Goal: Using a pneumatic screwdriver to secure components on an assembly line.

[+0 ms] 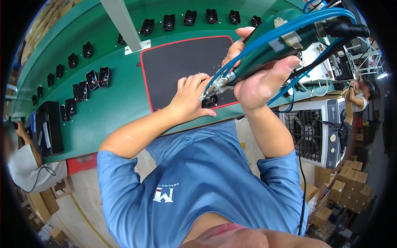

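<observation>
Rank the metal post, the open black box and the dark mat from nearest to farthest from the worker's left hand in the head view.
From the left hand:
1. Dark mat: right beneath it.
2. Metal post: at the mat's upper-left corner.
3. Open black box: far to the left.

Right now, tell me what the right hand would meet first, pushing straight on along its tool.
Probably the left hand or the black part beside it: the green tool points that way, but depth is too unclear to say which comes first.
</observation>
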`<move>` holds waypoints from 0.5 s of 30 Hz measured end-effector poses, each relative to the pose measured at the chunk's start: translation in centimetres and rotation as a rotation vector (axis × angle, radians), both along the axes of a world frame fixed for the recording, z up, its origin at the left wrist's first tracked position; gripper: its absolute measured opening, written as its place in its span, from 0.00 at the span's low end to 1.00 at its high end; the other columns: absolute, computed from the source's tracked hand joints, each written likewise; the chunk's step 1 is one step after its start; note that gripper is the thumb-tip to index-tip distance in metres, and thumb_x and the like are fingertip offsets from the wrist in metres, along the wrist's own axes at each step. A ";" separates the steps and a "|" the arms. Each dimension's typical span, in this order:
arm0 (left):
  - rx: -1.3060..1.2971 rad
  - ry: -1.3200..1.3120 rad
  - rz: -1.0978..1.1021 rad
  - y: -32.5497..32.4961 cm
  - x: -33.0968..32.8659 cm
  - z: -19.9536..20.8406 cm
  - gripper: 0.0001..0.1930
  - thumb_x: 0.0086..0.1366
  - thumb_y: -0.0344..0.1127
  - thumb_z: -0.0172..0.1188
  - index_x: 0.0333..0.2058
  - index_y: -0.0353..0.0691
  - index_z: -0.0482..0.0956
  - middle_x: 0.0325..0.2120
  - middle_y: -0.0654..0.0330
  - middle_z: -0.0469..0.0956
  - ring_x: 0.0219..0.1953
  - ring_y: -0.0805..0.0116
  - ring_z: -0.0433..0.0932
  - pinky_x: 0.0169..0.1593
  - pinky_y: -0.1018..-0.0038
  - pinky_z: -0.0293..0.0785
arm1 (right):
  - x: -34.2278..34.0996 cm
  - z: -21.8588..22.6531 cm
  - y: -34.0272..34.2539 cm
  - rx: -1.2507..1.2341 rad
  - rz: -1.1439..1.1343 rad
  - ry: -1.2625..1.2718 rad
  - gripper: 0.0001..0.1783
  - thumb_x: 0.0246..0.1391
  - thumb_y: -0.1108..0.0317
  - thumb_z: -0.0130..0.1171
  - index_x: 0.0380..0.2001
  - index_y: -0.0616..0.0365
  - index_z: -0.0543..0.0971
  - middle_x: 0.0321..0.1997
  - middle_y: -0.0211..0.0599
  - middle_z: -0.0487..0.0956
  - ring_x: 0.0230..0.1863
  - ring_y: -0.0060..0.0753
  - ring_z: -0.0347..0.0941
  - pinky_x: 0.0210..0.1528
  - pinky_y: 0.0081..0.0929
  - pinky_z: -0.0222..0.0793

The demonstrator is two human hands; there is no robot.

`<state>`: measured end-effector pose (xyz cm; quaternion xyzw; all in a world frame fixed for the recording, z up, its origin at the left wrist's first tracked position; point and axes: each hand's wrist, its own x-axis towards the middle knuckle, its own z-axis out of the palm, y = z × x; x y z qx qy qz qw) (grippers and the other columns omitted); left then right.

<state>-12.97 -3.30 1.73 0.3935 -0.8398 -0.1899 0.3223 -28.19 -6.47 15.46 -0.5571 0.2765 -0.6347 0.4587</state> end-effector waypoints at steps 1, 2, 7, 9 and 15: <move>0.002 0.001 0.001 0.0 -0.2 0.0 0.55 0.38 0.53 0.81 0.64 0.39 0.64 0.58 0.54 0.65 0.60 0.52 0.65 0.60 0.54 0.57 | -0.1 -0.1 0.0 -0.007 0.015 0.020 0.62 0.52 0.12 0.23 0.51 0.66 0.74 0.22 0.37 0.74 0.21 0.27 0.69 0.26 0.25 0.69; 0.005 -0.012 0.030 0.1 -0.5 0.1 0.54 0.39 0.52 0.81 0.64 0.39 0.65 0.56 0.54 0.66 0.58 0.52 0.66 0.58 0.55 0.58 | -0.2 -0.1 0.0 -0.014 0.030 0.041 0.63 0.51 0.11 0.24 0.51 0.66 0.74 0.23 0.38 0.75 0.21 0.27 0.69 0.26 0.25 0.69; 0.072 0.000 0.052 0.0 -0.4 0.2 0.49 0.42 0.49 0.81 0.62 0.40 0.67 0.52 0.55 0.68 0.55 0.54 0.67 0.57 0.57 0.58 | 0.2 0.1 0.5 0.022 0.021 0.009 0.63 0.51 0.11 0.24 0.51 0.66 0.74 0.23 0.38 0.75 0.21 0.27 0.69 0.26 0.25 0.70; 0.101 0.068 0.026 0.0 -0.1 0.4 0.46 0.46 0.45 0.80 0.62 0.39 0.68 0.51 0.54 0.69 0.55 0.54 0.69 0.58 0.58 0.58 | 0.2 0.1 0.5 0.037 0.016 0.001 0.63 0.51 0.11 0.24 0.51 0.66 0.74 0.23 0.38 0.74 0.21 0.27 0.69 0.26 0.26 0.70; 0.134 0.127 0.014 0.0 0.0 0.5 0.43 0.48 0.43 0.79 0.62 0.38 0.69 0.51 0.54 0.71 0.57 0.55 0.69 0.59 0.60 0.57 | 0.2 0.4 0.8 0.036 0.003 0.026 0.63 0.51 0.11 0.24 0.50 0.65 0.74 0.22 0.37 0.73 0.20 0.27 0.69 0.26 0.26 0.70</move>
